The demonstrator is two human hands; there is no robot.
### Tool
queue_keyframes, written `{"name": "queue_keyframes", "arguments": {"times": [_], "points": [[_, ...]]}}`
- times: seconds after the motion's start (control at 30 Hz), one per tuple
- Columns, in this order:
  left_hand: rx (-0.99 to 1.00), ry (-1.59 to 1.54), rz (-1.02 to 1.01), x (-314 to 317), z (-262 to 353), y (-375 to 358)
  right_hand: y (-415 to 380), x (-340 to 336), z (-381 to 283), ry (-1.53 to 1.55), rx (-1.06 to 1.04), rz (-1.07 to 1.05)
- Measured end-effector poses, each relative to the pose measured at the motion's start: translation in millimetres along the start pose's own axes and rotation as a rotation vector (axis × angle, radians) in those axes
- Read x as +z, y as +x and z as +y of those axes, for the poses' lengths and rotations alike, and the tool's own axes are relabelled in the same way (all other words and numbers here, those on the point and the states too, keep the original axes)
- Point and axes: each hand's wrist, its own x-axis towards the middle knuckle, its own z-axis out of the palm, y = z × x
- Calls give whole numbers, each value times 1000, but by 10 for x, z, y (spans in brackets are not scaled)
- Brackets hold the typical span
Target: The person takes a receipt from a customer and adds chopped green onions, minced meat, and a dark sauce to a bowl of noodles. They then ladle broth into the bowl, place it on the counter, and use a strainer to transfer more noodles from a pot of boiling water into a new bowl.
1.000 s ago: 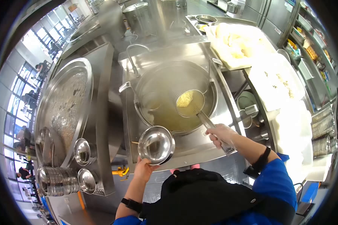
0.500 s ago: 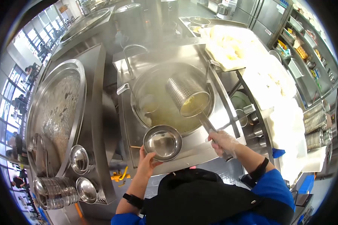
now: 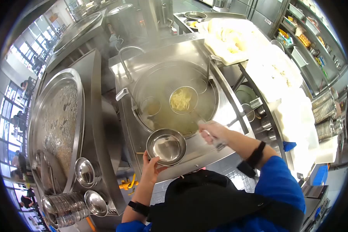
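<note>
In my left hand is a shiny steel bowl, its hollow facing up, at the near rim of the big round pot. The fingers grip its side and underside. My gloved right hand is wrapped round the handle of a noodle strainer. Pale yellow noodles lie inside the strainer, whose mouth faces up over the cloudy, steaming liquid. Steam and the noodles hide how deep the basket sits. Another wire strainer hangs at the pot's left side.
On the left stands a wide pan of bubbling liquid. Beside it are stacked steel bowls and two single bowls. A light-coloured tray with pale food is at the back right; more bowls are stacked far right.
My right hand has moved left and away from me, turning the strainer from lying tilted to mouth up, so its noodles show. The left hand and bowl have barely moved.
</note>
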Motion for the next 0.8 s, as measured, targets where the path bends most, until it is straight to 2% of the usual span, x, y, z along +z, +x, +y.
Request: {"name": "queue_keyframes", "arguments": {"times": [0.1,0.13,0.23,0.27,0.37,0.4,0.5,0.53,0.63,0.67,0.8], "points": [[28,-42,8,-38,83,-43,-199,-200,-32,-129,77,82],[24,-58,11,-63,56,-101,-127,-108,27,-59,73,122],[27,-40,67,-90,70,-141,46,32,83,97,147,9],[27,-73,86,-98,67,-157,-46,-50,57,27,116,2],[50,-82,77,-183,58,-159,-80,-208,7,-24,201,79],[42,-72,87,-196,44,-165,28,-99,120,-110,72,164],[32,-36,98,-168,73,-147,31,79,192,-106,104,63],[30,-30,97,-143,70,-167,-7,-52,167,-155,157,39],[38,-27,90,-144,41,-147,-14,-161,112,-252,160,72],[34,-20,85,-149,16,-155,40,-75,187,-275,47,73],[24,21,93,-112,17,-185,4,20,222,-167,130,32]]}}
